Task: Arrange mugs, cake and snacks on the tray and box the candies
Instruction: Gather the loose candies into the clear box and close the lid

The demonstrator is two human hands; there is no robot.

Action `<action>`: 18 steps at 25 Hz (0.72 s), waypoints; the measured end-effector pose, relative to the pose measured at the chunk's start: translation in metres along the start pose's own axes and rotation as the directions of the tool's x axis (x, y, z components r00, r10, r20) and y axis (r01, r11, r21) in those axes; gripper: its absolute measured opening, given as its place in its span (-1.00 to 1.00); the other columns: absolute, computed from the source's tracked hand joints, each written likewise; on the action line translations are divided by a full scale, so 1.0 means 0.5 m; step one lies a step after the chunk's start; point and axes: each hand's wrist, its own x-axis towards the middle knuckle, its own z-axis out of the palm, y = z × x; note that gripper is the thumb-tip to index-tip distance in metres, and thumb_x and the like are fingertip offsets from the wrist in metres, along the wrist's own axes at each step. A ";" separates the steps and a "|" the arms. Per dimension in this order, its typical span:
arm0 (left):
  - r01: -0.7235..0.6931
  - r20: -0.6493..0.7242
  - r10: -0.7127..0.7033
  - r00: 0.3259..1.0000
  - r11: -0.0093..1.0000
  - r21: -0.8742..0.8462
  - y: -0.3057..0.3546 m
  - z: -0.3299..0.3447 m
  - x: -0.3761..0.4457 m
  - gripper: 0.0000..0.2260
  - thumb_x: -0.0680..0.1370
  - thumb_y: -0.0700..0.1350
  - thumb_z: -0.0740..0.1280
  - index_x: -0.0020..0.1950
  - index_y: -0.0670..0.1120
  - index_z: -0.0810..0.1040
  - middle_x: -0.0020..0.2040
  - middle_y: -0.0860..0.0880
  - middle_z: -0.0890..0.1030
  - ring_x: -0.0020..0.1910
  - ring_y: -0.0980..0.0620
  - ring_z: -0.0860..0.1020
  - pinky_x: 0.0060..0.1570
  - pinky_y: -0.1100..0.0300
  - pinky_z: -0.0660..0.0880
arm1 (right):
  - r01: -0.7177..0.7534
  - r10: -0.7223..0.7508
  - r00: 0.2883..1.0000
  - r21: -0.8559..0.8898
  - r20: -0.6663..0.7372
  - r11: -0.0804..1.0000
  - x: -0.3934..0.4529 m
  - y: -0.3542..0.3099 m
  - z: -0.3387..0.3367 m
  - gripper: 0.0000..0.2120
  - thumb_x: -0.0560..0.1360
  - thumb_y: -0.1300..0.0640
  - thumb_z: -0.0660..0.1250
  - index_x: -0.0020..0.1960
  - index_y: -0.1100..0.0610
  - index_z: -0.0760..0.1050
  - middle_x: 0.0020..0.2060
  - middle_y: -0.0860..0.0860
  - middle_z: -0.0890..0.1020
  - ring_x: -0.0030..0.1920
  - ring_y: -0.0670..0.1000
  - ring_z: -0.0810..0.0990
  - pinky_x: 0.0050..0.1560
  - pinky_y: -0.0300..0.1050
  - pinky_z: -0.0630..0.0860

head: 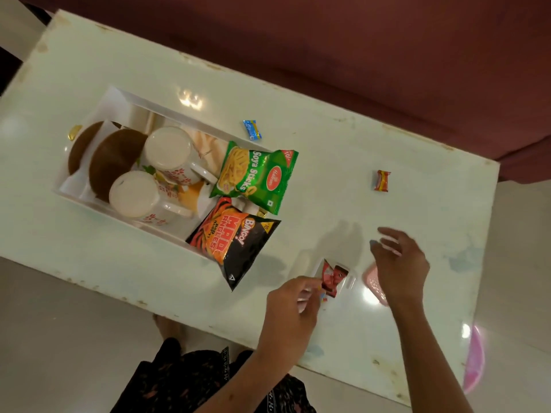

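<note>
A white tray (pixel 98 204) holds two brown cakes (pixel 114 162), two upturned floral mugs (pixel 168 155), a green Soya Sticks packet (pixel 258 177) and a black-orange Bingo packet (pixel 235 244). Near the table's front edge a small clear box (pixel 347 280) holds red candies (pixel 332 275). My left hand (pixel 293 305) pinches a red candy wrapper at the box's left edge. My right hand (pixel 398 263) hovers just right of the box with fingers spread and nothing in it. A pink lid (pixel 374 283) lies partly under that hand. Loose on the table lie a blue candy (pixel 252 130) and an orange-red candy (pixel 382 180).
The white table (pixel 343 162) runs diagonally, with a maroon sofa (pixel 357 40) along its far side. A pink object (pixel 475 362) shows at the table's right front corner. My patterned dark clothing (pixel 190 380) is at the bottom of the view.
</note>
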 end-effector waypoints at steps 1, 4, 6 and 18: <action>0.008 -0.003 -0.008 1.000 1.000 -0.005 -0.002 -0.011 -0.003 -0.87 0.51 -0.20 0.33 -0.01 -0.02 0.62 -0.14 0.21 0.64 -0.12 0.36 0.59 -0.12 0.53 0.49 | 0.048 -0.047 0.999 -0.038 0.022 0.998 0.038 -0.005 0.004 -0.72 0.43 0.27 0.40 0.14 0.16 0.55 0.08 0.11 0.62 -0.02 0.05 0.62 0.00 -0.43 0.46; -0.053 0.013 0.053 0.998 0.999 -0.010 0.007 -0.047 -0.008 -0.83 0.51 -0.18 0.34 -0.09 0.10 0.61 -0.16 0.19 0.68 -0.13 0.27 0.62 -0.15 0.49 0.50 | 0.173 -0.155 0.984 -0.241 0.089 0.955 0.152 -0.023 0.028 -0.52 0.43 0.23 0.43 0.32 0.18 0.42 0.32 0.20 0.44 0.31 0.19 0.44 0.32 0.01 0.40; -0.117 0.052 0.118 0.992 0.993 -0.005 0.028 -0.066 -0.002 -0.83 0.50 -0.15 0.34 -0.11 0.13 0.61 -0.13 0.21 0.67 -0.14 0.22 0.63 -0.16 0.47 0.51 | 0.203 -0.141 0.972 -0.368 0.188 0.907 0.199 -0.041 0.056 -0.44 0.44 0.18 0.41 0.40 0.14 0.33 0.43 0.21 0.29 0.43 0.18 0.29 0.37 0.02 0.30; -0.402 -0.191 0.486 0.853 0.844 0.354 0.222 -0.199 0.347 -0.88 0.50 -0.18 0.34 0.00 -0.09 0.61 -0.15 0.09 0.64 -0.19 0.13 0.62 -0.15 0.37 0.56 | 0.263 -0.101 0.947 -0.556 0.305 0.789 0.082 -0.052 0.191 -0.60 0.53 0.28 0.27 0.35 0.25 0.36 0.50 0.11 0.22 0.51 0.12 0.14 0.34 -0.06 0.36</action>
